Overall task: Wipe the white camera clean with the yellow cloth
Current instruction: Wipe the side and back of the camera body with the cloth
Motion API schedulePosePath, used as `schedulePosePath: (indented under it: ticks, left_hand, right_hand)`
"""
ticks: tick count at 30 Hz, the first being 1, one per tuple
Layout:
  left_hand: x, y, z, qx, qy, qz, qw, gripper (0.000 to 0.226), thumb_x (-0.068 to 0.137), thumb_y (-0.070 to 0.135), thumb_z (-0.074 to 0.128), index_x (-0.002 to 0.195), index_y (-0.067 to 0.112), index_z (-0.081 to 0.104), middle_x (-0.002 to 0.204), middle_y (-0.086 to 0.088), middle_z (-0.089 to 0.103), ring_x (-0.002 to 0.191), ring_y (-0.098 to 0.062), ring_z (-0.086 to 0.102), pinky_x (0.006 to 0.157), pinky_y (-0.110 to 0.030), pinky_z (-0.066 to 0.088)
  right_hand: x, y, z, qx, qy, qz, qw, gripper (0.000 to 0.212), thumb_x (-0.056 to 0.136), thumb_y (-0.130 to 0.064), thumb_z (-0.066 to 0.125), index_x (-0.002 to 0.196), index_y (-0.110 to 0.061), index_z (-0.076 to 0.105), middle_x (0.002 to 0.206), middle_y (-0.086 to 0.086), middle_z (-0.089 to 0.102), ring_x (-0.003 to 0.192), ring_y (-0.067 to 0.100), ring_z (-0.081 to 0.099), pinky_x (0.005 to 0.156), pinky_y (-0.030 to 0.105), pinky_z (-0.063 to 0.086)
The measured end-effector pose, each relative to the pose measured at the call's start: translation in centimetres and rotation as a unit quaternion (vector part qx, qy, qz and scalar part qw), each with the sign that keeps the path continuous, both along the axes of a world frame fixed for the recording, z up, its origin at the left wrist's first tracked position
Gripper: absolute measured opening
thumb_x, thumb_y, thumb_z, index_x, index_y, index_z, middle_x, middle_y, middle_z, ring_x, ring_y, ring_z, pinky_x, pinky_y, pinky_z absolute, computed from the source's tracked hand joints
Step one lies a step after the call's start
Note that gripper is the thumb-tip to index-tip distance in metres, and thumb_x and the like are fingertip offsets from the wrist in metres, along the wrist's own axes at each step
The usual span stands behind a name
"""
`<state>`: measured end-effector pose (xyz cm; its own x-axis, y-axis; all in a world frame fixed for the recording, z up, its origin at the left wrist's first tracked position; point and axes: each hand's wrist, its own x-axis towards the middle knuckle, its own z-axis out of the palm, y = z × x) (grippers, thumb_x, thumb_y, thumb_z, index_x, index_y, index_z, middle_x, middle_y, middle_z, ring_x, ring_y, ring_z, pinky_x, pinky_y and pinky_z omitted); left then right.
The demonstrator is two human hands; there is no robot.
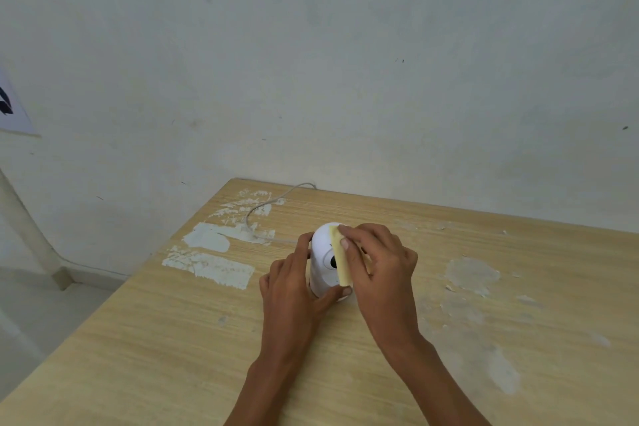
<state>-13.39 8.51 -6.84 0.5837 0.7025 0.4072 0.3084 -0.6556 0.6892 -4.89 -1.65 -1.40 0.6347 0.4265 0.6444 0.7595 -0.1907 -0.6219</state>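
A small white camera (322,258) with a rounded top and a dark lens stands upright on the wooden table (173,339). My left hand (294,282) wraps around its left side and base, thumb across the front bottom. My right hand (378,259) presses a folded yellow cloth (340,261) against the camera's right front, partly covering the lens. Most of the cloth is hidden under my fingers.
A thin white cable (262,206) runs from behind the camera toward the table's far edge by the wall (311,62). White scraped patches (211,254) mark the tabletop at left and right. The table's left edge drops to the floor (41,304).
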Motion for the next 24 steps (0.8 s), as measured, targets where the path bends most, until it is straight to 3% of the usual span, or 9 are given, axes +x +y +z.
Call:
schedulePosePath:
  ticks: [2,6,10,14,16,19,21,24]
  left_hand:
    - [-0.1,0.0,0.1,-0.003,-0.005,-0.002,1.000,0.097,0.065,0.077,0.064,0.149,0.039,0.035,0.112,0.023,0.060,0.109,-0.011,0.056,0.090,-0.031,0.032]
    - [-0.2,-0.2,0.3,-0.009,-0.007,-0.005,1.000,0.092,0.066,0.073,0.074,0.145,0.046,0.033,0.116,0.024,0.061,0.111,-0.009,0.055,0.096,-0.035,0.035]
    - [-0.4,-0.2,0.4,-0.021,-0.008,-0.015,1.000,0.096,0.064,0.074,0.075,0.145,0.049,0.032,0.121,0.025,0.059,0.118,-0.008,0.052,0.102,-0.038,0.033]
    - [-0.8,-0.6,0.5,-0.012,-0.003,-0.028,1.000,0.107,0.062,0.082,0.070,0.153,0.044,0.027,0.128,0.025,0.057,0.122,-0.007,0.050,0.098,-0.032,0.028]
    - [-0.8,-0.5,0.5,-0.010,0.005,-0.030,0.999,0.113,0.059,0.085,0.067,0.156,0.042,0.025,0.133,0.024,0.057,0.125,-0.008,0.048,0.099,-0.031,0.027]
    - [-0.9,-0.5,0.5,-0.008,0.014,-0.033,0.999,0.114,0.060,0.086,0.065,0.157,0.042,0.023,0.135,0.025,0.056,0.126,-0.009,0.047,0.101,-0.035,0.030]
    - [-0.9,-0.6,0.6,-0.005,0.014,-0.028,1.000,0.107,0.063,0.082,0.064,0.155,0.044,0.024,0.126,0.027,0.057,0.123,-0.010,0.049,0.099,-0.034,0.030]
    - [-0.7,-0.6,0.7,-0.013,0.007,-0.017,1.000,0.096,0.067,0.075,0.063,0.151,0.048,0.024,0.115,0.030,0.055,0.118,-0.010,0.052,0.094,-0.030,0.026]
  right_hand:
    - [0.3,-0.1,-0.2,0.005,0.002,-0.004,1.000,0.019,0.098,-0.020,0.060,0.109,-0.028,0.074,0.106,-0.016,0.067,0.100,0.007,0.062,0.092,0.036,0.038]
    - [2.1,-0.5,0.4,0.072,0.213,0.014,0.974,0.019,0.096,-0.013,0.064,0.101,-0.026,0.076,0.097,-0.013,0.075,0.092,0.001,0.066,0.085,0.033,0.055]
    - [2.2,-1.6,0.3,0.096,0.289,0.051,0.951,0.018,0.096,-0.015,0.065,0.100,-0.027,0.079,0.094,-0.014,0.077,0.089,0.002,0.068,0.078,0.020,0.051]
    - [1.7,-1.8,0.6,0.081,0.219,0.055,0.971,0.019,0.096,-0.015,0.064,0.100,-0.028,0.077,0.096,-0.014,0.074,0.090,0.004,0.064,0.075,0.012,0.048]
    - [1.5,-1.6,1.1,0.073,0.181,0.065,0.979,0.020,0.096,-0.014,0.064,0.100,-0.030,0.075,0.095,-0.016,0.071,0.089,0.001,0.062,0.077,0.014,0.047]
    - [1.6,-1.1,1.3,0.033,0.104,0.057,0.992,0.018,0.095,-0.017,0.064,0.100,-0.031,0.074,0.093,-0.020,0.068,0.088,0.004,0.063,0.087,0.042,0.051]
    - [1.7,-0.6,1.4,0.004,0.048,0.055,0.997,0.017,0.094,-0.018,0.062,0.101,-0.028,0.074,0.096,-0.016,0.069,0.091,0.010,0.064,0.085,0.050,0.050]
    - [1.2,0.0,1.9,-0.071,-0.076,0.020,0.994,0.022,0.095,-0.024,0.055,0.101,-0.025,0.075,0.097,-0.010,0.068,0.089,0.016,0.062,0.084,0.036,0.040]
